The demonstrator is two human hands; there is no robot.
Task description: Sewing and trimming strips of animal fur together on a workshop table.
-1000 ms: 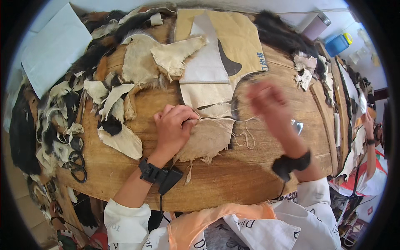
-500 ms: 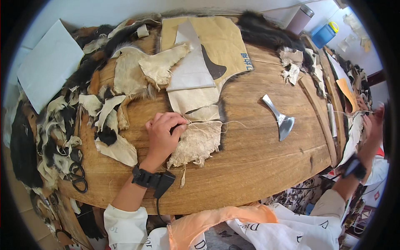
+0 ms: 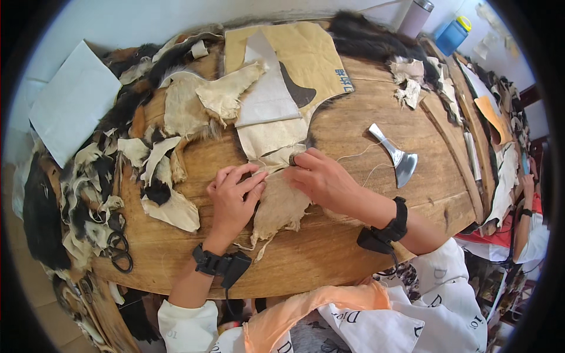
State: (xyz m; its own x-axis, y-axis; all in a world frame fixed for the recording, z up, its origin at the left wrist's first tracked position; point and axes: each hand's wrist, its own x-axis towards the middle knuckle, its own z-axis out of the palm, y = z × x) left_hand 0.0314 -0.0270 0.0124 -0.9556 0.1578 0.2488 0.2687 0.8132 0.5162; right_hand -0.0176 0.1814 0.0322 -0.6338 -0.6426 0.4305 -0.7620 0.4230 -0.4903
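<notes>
A pale, ragged hide piece [image 3: 276, 215] lies mid-table, below pieced pale hide [image 3: 268, 136] with a slit. My left hand [image 3: 232, 197] pinches the seam between them with curved fingers. My right hand [image 3: 326, 182] is closed at the seam's right end, with a dark band on a finger; what its fingertips hold is hidden. Thin thread [image 3: 353, 156] loops rightward across the wood. Further right lies a metal fan-bladed knife [image 3: 404, 163]. A yellow paper sheet [image 3: 318, 53] and a grey pattern [image 3: 265, 94] lie above the seam.
Fur scraps [image 3: 88, 194] and black scissors [image 3: 119, 253] crowd the left, beside a white sheet [image 3: 73, 103]. Wooden strips [image 3: 450, 147], a blue container [image 3: 452, 36] and a lilac flask [image 3: 415, 20] stand or lie at the right. Another person's arm [image 3: 527, 200] shows at the far right.
My right hand, far out to the right with thread drawn taut half a second ago, has returned to the seam beside my left hand. The thread now hangs slack in loops.
</notes>
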